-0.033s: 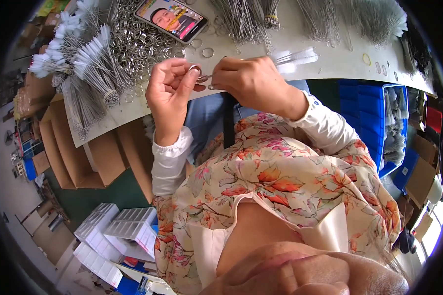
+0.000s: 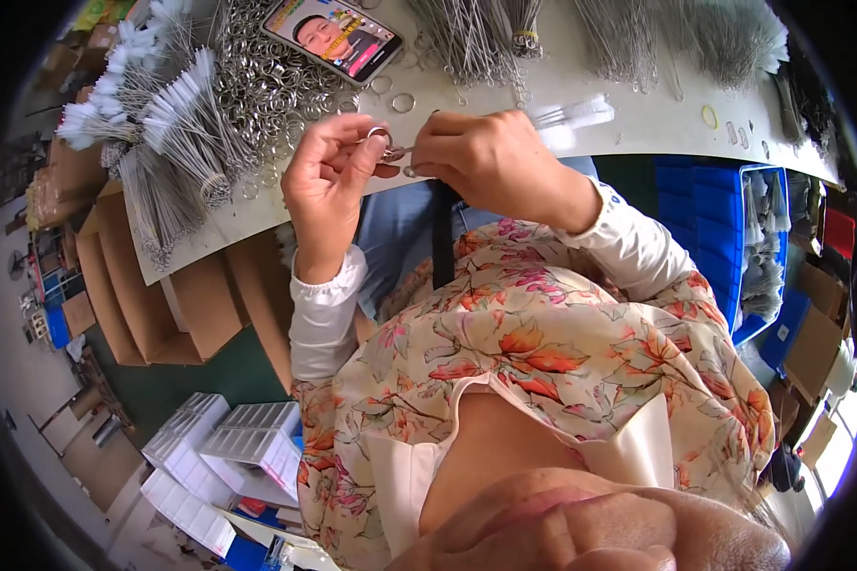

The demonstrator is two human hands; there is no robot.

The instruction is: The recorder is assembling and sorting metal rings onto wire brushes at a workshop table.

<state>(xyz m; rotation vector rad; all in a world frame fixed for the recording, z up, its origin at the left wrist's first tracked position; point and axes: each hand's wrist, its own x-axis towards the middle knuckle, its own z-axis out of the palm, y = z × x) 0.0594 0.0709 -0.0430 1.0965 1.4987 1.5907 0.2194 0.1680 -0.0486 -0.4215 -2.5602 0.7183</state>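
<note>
Between thumb and fingers, my left hand (image 2: 333, 181) pinches a metal split ring (image 2: 379, 132) just above the table's front edge. Close beside it, my right hand (image 2: 486, 157) is closed on the thin wire ends of some small brushes. The white bristle heads of these wire brushes (image 2: 576, 111) stick out past the back of my right hand. Wire loops meet the ring between my fingertips, but whether they are threaded on it I cannot tell. My right fingers hide most of the wire stems.
A heap of split rings (image 2: 286, 81) lies at the far left, with a phone (image 2: 333, 38) on it. Bundled wire brushes (image 2: 186, 124) stand left of it, and more wire bundles (image 2: 467, 38) lie along the back. A blue crate (image 2: 724, 228) holding brushes stands at right; cardboard boxes (image 2: 162, 305) are below left.
My left wrist has shifted very slightly to the left. Both hands keep the same hold.
</note>
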